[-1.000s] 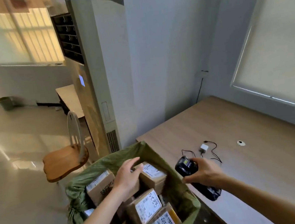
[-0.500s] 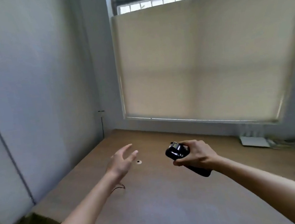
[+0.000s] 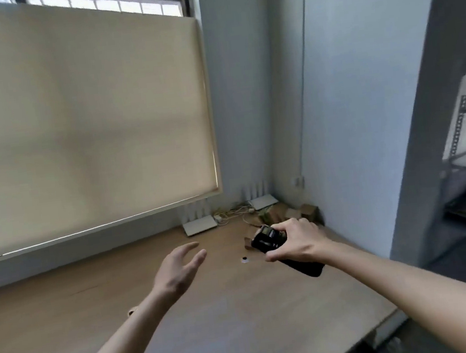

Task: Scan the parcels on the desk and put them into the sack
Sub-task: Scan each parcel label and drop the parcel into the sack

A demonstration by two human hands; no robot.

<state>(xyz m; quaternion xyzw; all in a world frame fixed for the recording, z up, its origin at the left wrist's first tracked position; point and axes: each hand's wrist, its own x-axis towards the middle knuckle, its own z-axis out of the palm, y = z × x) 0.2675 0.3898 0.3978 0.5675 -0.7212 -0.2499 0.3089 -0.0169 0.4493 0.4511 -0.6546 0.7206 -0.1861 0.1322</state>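
Head view: over the wooden desk (image 3: 242, 320) the left hand (image 3: 178, 269) hovers with fingers spread and loose, holding nothing, while the right hand (image 3: 297, 241) grips a black handheld scanner (image 3: 268, 240). Farther back, small cardboard parcels (image 3: 302, 212) sit in the desk's corner beside two white routers (image 3: 199, 225).

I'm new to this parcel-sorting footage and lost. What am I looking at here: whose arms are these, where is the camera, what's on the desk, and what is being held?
The camera sits on a person's head, looking forward and down, so the two bare arms are their own. The right hand grips a black handheld scanner. The left hand is open and holds nothing, reaching out above the wooden desk. In the far corner lie a few brown parcels, two white routers and some cables. The sack is out of view.
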